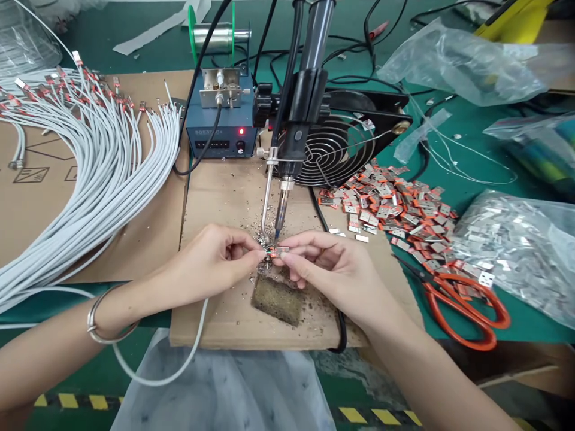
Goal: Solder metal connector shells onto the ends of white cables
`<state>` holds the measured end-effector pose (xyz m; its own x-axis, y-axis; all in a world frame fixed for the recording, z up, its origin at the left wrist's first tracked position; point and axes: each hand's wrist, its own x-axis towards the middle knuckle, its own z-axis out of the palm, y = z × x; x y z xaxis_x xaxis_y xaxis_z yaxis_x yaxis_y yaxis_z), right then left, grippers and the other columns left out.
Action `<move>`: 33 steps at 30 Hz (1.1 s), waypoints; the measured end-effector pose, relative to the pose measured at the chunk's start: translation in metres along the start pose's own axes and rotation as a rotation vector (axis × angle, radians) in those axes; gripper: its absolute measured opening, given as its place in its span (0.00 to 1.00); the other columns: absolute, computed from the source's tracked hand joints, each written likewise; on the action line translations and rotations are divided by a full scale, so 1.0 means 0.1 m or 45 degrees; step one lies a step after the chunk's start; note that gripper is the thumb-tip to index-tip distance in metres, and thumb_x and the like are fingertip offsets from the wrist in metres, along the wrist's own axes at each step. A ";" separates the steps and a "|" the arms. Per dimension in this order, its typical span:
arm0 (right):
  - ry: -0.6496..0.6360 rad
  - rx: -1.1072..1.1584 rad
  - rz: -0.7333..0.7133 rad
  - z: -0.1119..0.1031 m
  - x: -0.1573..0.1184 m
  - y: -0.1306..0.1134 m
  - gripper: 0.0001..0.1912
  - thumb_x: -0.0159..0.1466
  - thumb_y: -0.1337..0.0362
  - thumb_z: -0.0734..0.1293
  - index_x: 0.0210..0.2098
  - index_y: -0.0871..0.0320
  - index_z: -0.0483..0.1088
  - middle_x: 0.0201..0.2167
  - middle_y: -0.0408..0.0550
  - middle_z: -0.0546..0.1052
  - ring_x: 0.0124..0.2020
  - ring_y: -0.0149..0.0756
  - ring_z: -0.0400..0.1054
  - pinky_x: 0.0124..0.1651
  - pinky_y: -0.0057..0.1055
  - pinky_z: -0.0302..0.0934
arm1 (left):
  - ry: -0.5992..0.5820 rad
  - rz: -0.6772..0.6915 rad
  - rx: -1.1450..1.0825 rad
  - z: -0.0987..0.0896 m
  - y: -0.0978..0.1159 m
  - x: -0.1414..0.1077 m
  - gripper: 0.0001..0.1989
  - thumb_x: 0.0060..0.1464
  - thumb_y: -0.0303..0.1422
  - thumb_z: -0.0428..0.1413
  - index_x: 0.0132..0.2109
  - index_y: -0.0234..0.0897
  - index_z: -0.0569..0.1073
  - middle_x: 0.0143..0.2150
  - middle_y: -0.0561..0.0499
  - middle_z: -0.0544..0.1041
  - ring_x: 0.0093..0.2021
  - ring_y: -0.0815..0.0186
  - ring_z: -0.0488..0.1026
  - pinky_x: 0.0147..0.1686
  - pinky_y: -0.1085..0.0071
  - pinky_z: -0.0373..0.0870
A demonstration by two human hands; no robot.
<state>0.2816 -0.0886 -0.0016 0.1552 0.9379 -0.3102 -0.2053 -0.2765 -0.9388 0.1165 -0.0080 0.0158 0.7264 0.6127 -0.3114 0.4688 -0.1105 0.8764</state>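
My left hand [220,257] pinches the end of a white cable [197,335], which loops down below the board and back to the left. In my right hand [330,266], thumb and fingers grip a small USB connector [280,250] with an orange part. The cable end and connector meet under the tip of a mounted soldering iron [281,209]. Beside the iron, a thin bent metal solder guide tube [266,200] points at the same spot. Fingertips partly hide the joint, so I cannot tell if they are fastened. A brown sponge [277,299] lies just below.
Many white cables [103,161] are bundled at left. Behind stand a blue solder feeder [220,131], a solder spool [213,37] and a fan [332,149]. At right are piled connectors [395,206], orange-handled scissors [467,305] and a plastic bag of metal parts [516,257].
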 end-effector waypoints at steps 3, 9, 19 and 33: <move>-0.008 0.021 -0.025 0.00 -0.01 0.00 0.07 0.49 0.70 0.73 0.30 0.60 0.75 0.22 0.43 0.79 0.17 0.21 0.65 0.19 0.15 0.61 | -0.013 -0.002 -0.048 0.00 0.01 0.00 0.10 0.55 0.33 0.52 0.33 0.32 0.75 0.16 0.59 0.63 0.13 0.78 0.60 0.12 0.82 0.55; 0.006 0.032 -0.027 0.01 -0.02 -0.02 0.06 0.50 0.72 0.72 0.29 0.59 0.75 0.21 0.42 0.79 0.16 0.20 0.64 0.18 0.13 0.59 | 0.006 0.003 -0.025 -0.01 0.00 -0.01 0.10 0.54 0.33 0.52 0.32 0.33 0.76 0.17 0.59 0.63 0.14 0.78 0.60 0.12 0.82 0.55; -0.013 -0.050 -0.124 -0.02 -0.03 0.01 0.05 0.53 0.67 0.72 0.30 0.58 0.74 0.23 0.45 0.80 0.22 0.25 0.72 0.23 0.17 0.63 | -0.027 -0.043 -0.133 -0.02 0.01 0.00 0.10 0.54 0.33 0.53 0.34 0.32 0.76 0.16 0.58 0.64 0.13 0.78 0.59 0.12 0.83 0.55; 0.055 -0.127 -0.115 0.00 -0.03 0.01 0.05 0.53 0.67 0.72 0.30 0.58 0.75 0.24 0.46 0.80 0.26 0.30 0.74 0.27 0.22 0.67 | -0.065 -0.144 -0.112 -0.03 0.06 0.03 0.09 0.53 0.33 0.53 0.32 0.32 0.74 0.16 0.58 0.65 0.11 0.78 0.61 0.09 0.83 0.54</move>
<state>0.2806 -0.0916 -0.0015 0.2108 0.9505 -0.2281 -0.0918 -0.2131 -0.9727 0.1197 -0.0044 0.0210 0.6969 0.5767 -0.4262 0.5050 0.0272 0.8627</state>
